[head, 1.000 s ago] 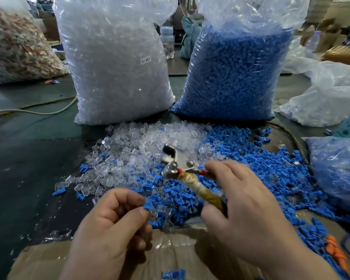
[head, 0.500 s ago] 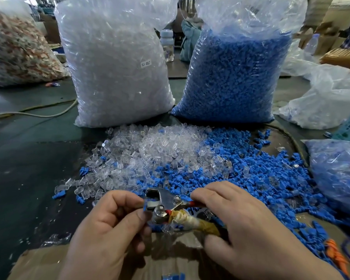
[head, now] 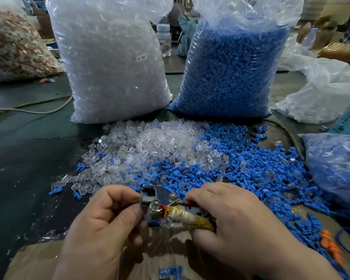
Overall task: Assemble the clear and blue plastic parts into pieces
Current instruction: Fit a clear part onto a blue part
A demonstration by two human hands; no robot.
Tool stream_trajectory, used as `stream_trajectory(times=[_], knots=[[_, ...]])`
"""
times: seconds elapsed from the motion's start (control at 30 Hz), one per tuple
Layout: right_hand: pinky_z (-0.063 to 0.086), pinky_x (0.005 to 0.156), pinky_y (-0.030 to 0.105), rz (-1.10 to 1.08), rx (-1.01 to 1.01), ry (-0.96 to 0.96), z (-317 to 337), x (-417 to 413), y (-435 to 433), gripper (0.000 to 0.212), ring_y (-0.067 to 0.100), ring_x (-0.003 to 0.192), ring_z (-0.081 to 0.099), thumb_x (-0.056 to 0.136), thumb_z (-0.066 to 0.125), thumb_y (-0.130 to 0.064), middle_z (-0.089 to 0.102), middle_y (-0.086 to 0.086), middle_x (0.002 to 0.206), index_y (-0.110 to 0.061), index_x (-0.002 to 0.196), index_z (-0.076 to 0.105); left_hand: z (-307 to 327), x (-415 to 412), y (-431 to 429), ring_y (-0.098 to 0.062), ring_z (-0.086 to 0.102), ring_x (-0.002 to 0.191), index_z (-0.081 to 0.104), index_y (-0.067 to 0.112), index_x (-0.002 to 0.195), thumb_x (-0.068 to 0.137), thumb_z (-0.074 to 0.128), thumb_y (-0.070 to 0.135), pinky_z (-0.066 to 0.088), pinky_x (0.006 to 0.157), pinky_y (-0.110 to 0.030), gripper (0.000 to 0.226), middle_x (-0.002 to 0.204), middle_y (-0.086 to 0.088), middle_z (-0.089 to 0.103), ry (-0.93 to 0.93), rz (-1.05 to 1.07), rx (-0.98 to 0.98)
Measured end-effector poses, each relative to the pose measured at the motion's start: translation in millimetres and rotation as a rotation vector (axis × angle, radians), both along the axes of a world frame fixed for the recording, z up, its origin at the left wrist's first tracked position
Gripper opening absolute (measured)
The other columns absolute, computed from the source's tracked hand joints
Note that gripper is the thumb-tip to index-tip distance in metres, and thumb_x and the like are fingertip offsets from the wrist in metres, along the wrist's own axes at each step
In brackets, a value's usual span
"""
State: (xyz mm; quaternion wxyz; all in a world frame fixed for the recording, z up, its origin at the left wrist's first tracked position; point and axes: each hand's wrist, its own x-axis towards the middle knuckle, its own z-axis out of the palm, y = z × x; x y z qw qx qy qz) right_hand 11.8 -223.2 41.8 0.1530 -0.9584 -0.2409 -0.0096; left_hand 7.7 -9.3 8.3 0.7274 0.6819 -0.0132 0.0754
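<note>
Joined: left hand (head: 101, 225) and tool (head: 160, 199)
The right hand (head: 236, 221) grips the tool, lowered from above the pile. The left hand pinches its head, with any part hidden. Pressing is probably next.

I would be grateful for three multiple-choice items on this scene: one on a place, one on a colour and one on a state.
1. Relative to the bag of clear parts, the bag of blue parts stands A) on its left B) on its right C) on top of it
2. The tape on the tool is A) green B) yellowish C) black
3. The right hand A) grips the tool's handle B) lies flat C) holds a bottle
Answers: 1 B, blue stands on the right; 2 B, the wrap looks yellowish; 3 A, fingers curl round the taped handle.
</note>
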Motion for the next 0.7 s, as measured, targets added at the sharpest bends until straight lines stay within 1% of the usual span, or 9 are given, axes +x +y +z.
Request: stream_trajectory(times=[0.13, 0.2, 0.37, 0.43, 0.5, 0.53, 0.6, 0.63, 0.7], knots=[[0.038, 0.083, 0.015, -0.030, 0.080, 0.044, 0.7, -3.3, -2.9, 0.049, 0.000, 0.097, 0.045, 0.073, 0.037, -0.066, 0.052, -0.025, 0.096, -0.044, 0.116, 0.048, -3.0, -1.2, 3.1, -0.020, 0.064, 0.052, 0.071, 0.027, 0.076, 0.069, 0.065, 0.016, 0.052, 0.043, -0.025, 0.015, 0.063, -0.014, 0.066, -0.010, -0.009, 0.068], [0.040, 0.083, 0.017, -0.037, 0.079, 0.048, 0.9, -3.8, -4.1, 0.049, -0.001, 0.094, 0.046, 0.073, 0.037, -0.064, 0.053, -0.024, 0.094, -0.042, 0.114, 0.051, -2.3, -1.7, 3.7, -0.020, 0.065, 0.055, 0.071, 0.027, 0.077, 0.071, 0.064, 0.015, 0.052, 0.044, -0.025, 0.015, 0.067, -0.014, 0.067, 0.008, -0.013, 0.058], [0.038, 0.081, 0.018, -0.043, 0.001, 0.026, -3.1, -2.5, -1.9, 0.048, -0.002, 0.088, 0.045, 0.074, 0.033, -0.064, 0.051, -0.026, 0.092, -0.043, 0.114, 0.050, 2.7, -4.9, 0.4, -0.016, 0.065, 0.056, 0.070, 0.026, 0.076, 0.074, 0.063, 0.009, 0.052, 0.044, -0.023, 0.019, 0.070, -0.011, 0.068, 0.043, -0.008, 0.051], [0.039, 0.078, 0.019, -0.050, -0.005, 0.029, -4.5, -2.6, -2.2, 0.042, -0.002, 0.085, 0.045, 0.075, 0.034, -0.064, 0.049, -0.026, 0.087, -0.043, 0.108, 0.050, 2.6, -6.2, -0.6, -0.016, 0.065, 0.057, 0.070, 0.027, 0.077, 0.081, 0.062, 0.001, 0.052, 0.045, -0.023, 0.027, 0.071, -0.010, 0.068, 0.052, -0.013, 0.082], [0.039, 0.077, 0.020, -0.056, -0.007, 0.026, -5.1, -3.6, -1.4, 0.039, -0.001, 0.084, 0.045, 0.076, 0.036, -0.063, 0.048, -0.025, 0.086, -0.043, 0.106, 0.049, 2.1, -6.8, -0.3, -0.016, 0.065, 0.057, 0.070, 0.027, 0.078, 0.085, 0.060, -0.002, 0.052, 0.045, -0.024, 0.031, 0.072, -0.011, 0.068, 0.068, -0.003, 0.087], [0.038, 0.078, 0.020, -0.060, -0.006, 0.021, -5.5, -4.1, -0.5, 0.039, 0.000, 0.085, 0.045, 0.076, 0.037, -0.062, 0.049, -0.024, 0.088, -0.043, 0.109, 0.049, 2.2, -7.1, -0.4, -0.017, 0.065, 0.057, 0.070, 0.027, 0.078, 0.084, 0.061, 0.000, 0.053, 0.046, -0.025, 0.028, 0.071, -0.011, 0.068, 0.073, 0.000, 0.084], [0.036, 0.079, 0.020, -0.056, -0.005, 0.009, -6.3, -5.0, 1.1, 0.043, 0.003, 0.088, 0.046, 0.076, 0.038, -0.060, 0.051, -0.023, 0.092, -0.041, 0.114, 0.049, 2.1, -7.7, -0.5, -0.020, 0.064, 0.055, 0.070, 0.027, 0.079, 0.075, 0.064, 0.013, 0.053, 0.046, -0.026, 0.016, 0.070, -0.013, 0.068, 0.085, -0.014, 0.072], [0.036, 0.080, 0.020, -0.055, -0.008, 0.008, -6.4, -5.2, 1.5, 0.044, 0.003, 0.089, 0.046, 0.076, 0.037, -0.060, 0.051, -0.022, 0.093, -0.040, 0.114, 0.050, 1.8, -8.1, -0.3, -0.021, 0.064, 0.055, 0.070, 0.028, 0.080, 0.071, 0.064, 0.019, 0.054, 0.047, -0.027, 0.014, 0.069, -0.013, 0.068, 0.091, -0.020, 0.069], [0.037, 0.079, 0.021, -0.059, -0.018, 0.018, -5.1, -4.8, 1.9, 0.042, 0.003, 0.087, 0.047, 0.075, 0.035, -0.060, 0.052, -0.023, 0.091, -0.041, 0.109, 0.050, 0.9, -8.2, -0.3, -0.020, 0.064, 0.054, 0.070, 0.027, 0.080, 0.067, 0.063, 0.023, 0.054, 0.048, -0.026, 0.016, 0.069, -0.012, 0.068, 0.094, -0.021, 0.061]])
